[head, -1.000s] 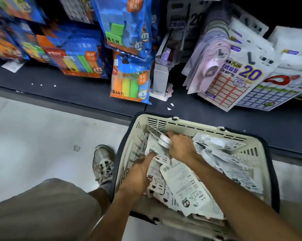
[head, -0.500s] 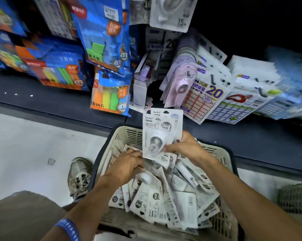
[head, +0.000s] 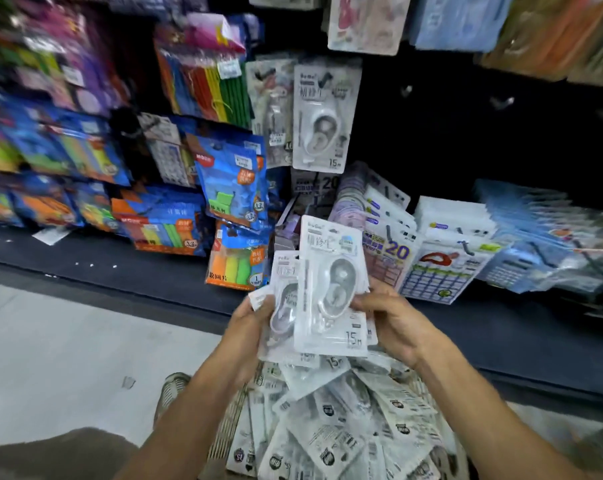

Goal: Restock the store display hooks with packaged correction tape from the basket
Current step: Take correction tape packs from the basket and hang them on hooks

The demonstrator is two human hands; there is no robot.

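1. My left hand (head: 255, 318) grips a pack (head: 286, 299) of correction tape by its left edge, fingers curled round it.
2. My right hand (head: 393, 323) pinches a second pack (head: 331, 289) by its right edge, thumb on the front over the blister.
3. The right hand's pack stands upright and overlaps the front of the left hand's pack; more packs seem to be stacked behind them, though I cannot tell how many.
4. Below both hands sits the basket (head: 225, 427), heaped with loose packs (head: 331, 434) lying at all angles.
5. Above the hands, a matching pack (head: 322, 112) hangs on the display, beside another hanging pack to its left.
6. Right of the hands, sticker sheets (head: 393, 258) lean on the dark shelf (head: 147, 268).
7. Left of the hands, blue packs (head: 230, 181) with coloured blocks hang and stand.
8. Below my left forearm, a shoe (head: 170, 393) rests on the pale floor (head: 68, 341).
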